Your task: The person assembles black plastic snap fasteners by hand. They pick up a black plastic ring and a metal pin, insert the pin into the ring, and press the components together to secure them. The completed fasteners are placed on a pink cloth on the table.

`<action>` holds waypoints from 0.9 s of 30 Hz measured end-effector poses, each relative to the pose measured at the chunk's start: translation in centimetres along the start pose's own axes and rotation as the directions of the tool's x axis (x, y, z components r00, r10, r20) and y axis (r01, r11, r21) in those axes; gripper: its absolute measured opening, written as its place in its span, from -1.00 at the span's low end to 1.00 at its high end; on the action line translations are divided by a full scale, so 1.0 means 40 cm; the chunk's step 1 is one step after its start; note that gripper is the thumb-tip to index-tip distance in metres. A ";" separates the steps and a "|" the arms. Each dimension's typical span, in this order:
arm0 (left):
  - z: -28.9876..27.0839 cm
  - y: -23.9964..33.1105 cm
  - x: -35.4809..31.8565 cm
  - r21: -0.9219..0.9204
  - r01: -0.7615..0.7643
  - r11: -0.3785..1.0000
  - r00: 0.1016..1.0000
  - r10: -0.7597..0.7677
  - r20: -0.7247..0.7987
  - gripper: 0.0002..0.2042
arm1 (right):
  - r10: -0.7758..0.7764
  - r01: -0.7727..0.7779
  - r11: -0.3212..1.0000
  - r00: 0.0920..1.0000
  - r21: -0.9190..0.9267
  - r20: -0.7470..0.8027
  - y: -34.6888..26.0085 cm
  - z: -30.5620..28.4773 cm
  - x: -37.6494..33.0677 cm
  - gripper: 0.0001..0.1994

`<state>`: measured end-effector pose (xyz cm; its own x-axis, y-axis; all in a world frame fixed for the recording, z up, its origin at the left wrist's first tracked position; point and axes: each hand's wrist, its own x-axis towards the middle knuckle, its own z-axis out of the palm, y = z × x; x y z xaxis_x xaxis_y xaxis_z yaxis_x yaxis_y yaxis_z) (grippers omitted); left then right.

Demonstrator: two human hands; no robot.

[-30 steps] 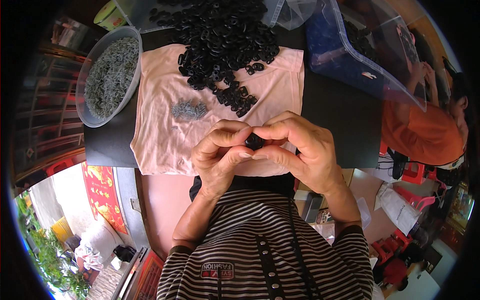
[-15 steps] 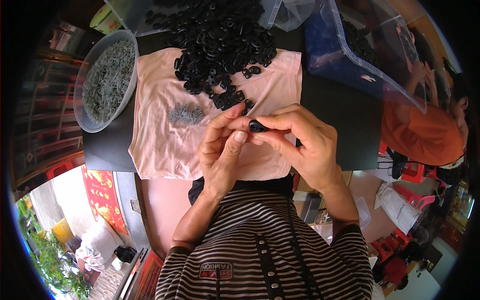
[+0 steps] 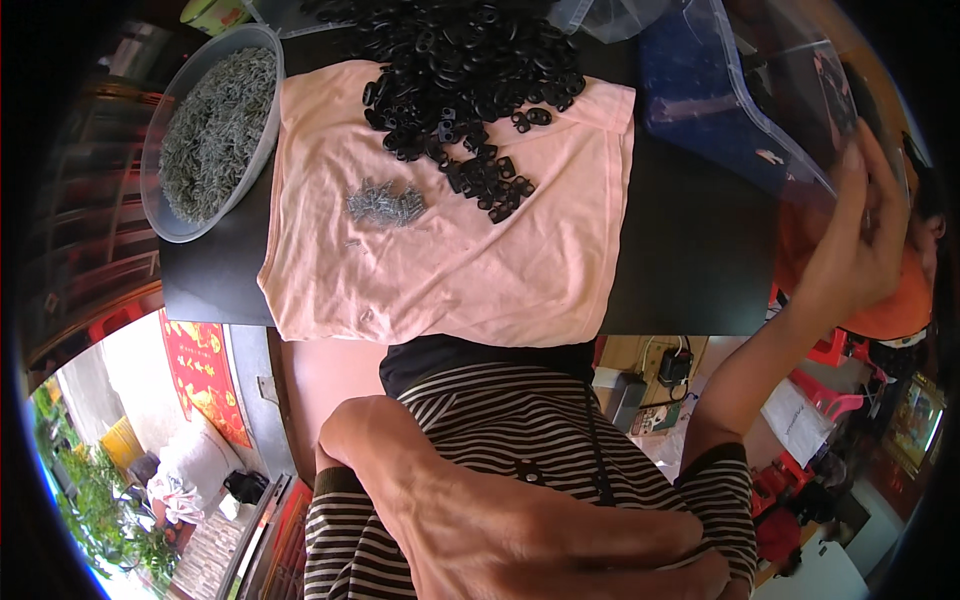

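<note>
My left hand (image 3: 530,520) is large and close at the bottom. Its fingers stretch toward the right, and the lower edge cuts part of it off. Far out on the right, my right hand (image 3: 862,235) reaches up to the wall of a clear plastic box (image 3: 775,135). Its fingers are extended and apart, and no piece shows in them. A pink cloth (image 3: 480,290) lies on the dark table, bearing a heap of black plastic cord lock pieces (image 3: 460,60) with holes and a small pile of metal springs (image 3: 385,203).
A clear round tub (image 3: 275,130) full of metal springs (image 3: 215,135) stands at the left of the dark table (image 3: 690,260). A blue container (image 3: 685,100) is next to the clear box. Beyond my right hand sits a person in orange (image 3: 890,310).
My hands have parted from over the cloth. The right swung out to the clear box, and the cord lock is out of sight. The left came down and nearer the camera.
</note>
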<state>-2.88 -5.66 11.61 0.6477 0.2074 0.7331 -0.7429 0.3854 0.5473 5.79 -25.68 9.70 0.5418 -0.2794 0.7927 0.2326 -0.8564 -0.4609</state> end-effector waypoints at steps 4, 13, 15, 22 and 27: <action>-0.048 0.030 0.018 0.107 0.109 0.988 0.988 -0.120 0.096 -0.81 | -0.056 -0.037 0.983 0.869 0.178 0.491 -0.112 0.064 -0.108 -0.88; -0.094 0.062 0.024 0.268 0.054 0.962 0.990 -0.087 0.114 -0.76 | -0.173 0.094 0.984 0.676 0.149 0.717 -0.063 0.258 -0.209 -0.86; -0.075 0.065 0.026 0.233 0.083 0.969 0.994 -0.098 0.052 -0.78 | -0.170 0.085 0.985 0.654 0.152 0.737 -0.064 0.272 -0.212 -0.85; -0.156 0.101 0.047 0.070 0.254 0.965 0.935 -0.263 0.239 -0.88 | -0.145 0.085 0.989 0.674 0.118 0.724 -0.068 0.280 -0.219 -0.90; -0.279 0.126 -0.093 0.022 0.364 0.931 0.919 -0.363 0.157 -0.89 | 0.120 -0.543 0.803 0.551 0.245 0.826 -0.090 0.212 -0.212 -0.86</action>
<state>-7.13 5.53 7.15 0.8378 -0.0908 0.5384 -0.4597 0.4148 0.7852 7.23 -16.55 1.26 0.9935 0.1016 0.0514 0.0904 -0.4298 -0.8984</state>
